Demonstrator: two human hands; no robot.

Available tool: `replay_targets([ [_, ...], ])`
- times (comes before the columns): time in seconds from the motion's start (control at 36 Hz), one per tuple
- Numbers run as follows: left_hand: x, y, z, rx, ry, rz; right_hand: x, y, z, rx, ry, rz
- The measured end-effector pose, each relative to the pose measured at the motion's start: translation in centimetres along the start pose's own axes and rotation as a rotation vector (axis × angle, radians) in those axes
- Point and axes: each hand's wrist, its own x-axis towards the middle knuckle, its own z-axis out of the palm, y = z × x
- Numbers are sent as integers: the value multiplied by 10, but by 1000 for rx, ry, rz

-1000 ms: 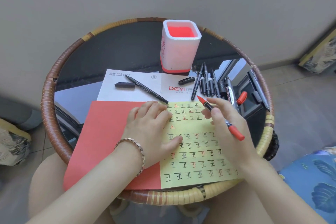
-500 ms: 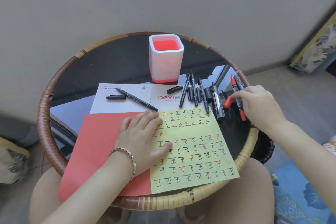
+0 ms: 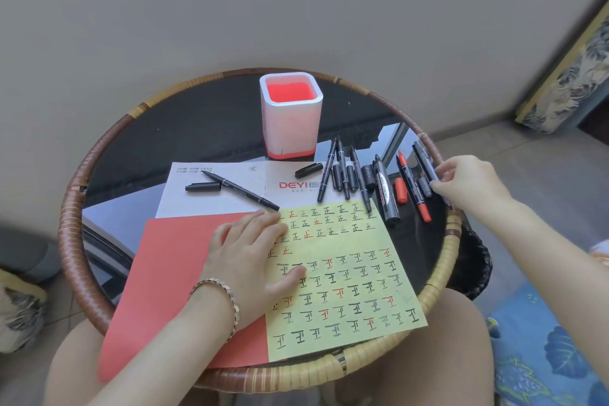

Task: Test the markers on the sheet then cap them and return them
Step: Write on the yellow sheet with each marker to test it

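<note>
My left hand lies flat on the yellow test sheet, fingers spread, holding nothing. At the table's right rim my right hand pinches a grey marker. The uncapped red marker rests on the glass beside its loose red cap. Several black markers lie in a row next to a thick black marker. One uncapped black pen and its cap lie on the white paper. A white and red pen holder stands at the back.
A red sheet lies under the yellow one, a white printed sheet behind them. The round glass table has a raised rattan rim. My knees sit below the front edge. A blue patterned cushion is at the right.
My right hand carried the red marker from the sheet to the right, laid it down beside its cap, and now grips the grey marker at the rim. The left hand stayed.
</note>
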Motion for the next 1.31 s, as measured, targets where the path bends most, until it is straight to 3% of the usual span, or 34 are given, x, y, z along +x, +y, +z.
replay_targets([
  [0.14,0,1,0,-9,4,-10,-11,-8,-6,142,-13,20],
  [0.25,0,1,0,-17,-7,-30,-38,-31,-19,361,34,-111],
  [0.39,0,2,-2,-11,-19,-44,-76,-61,-16,819,-217,-145],
  [0.47,0,3,-5,-7,-39,-48,-94,-75,1,946,-266,-155],
  [0.69,0,2,-8,-1,-82,-65,-117,-104,43,960,-297,-180],
  [1.0,1,1,-7,-64,-63,-57,-128,-112,78,951,66,-16],
  [1.31,1,1,-4,-108,-21,-66,-128,-112,83,822,90,-59],
])
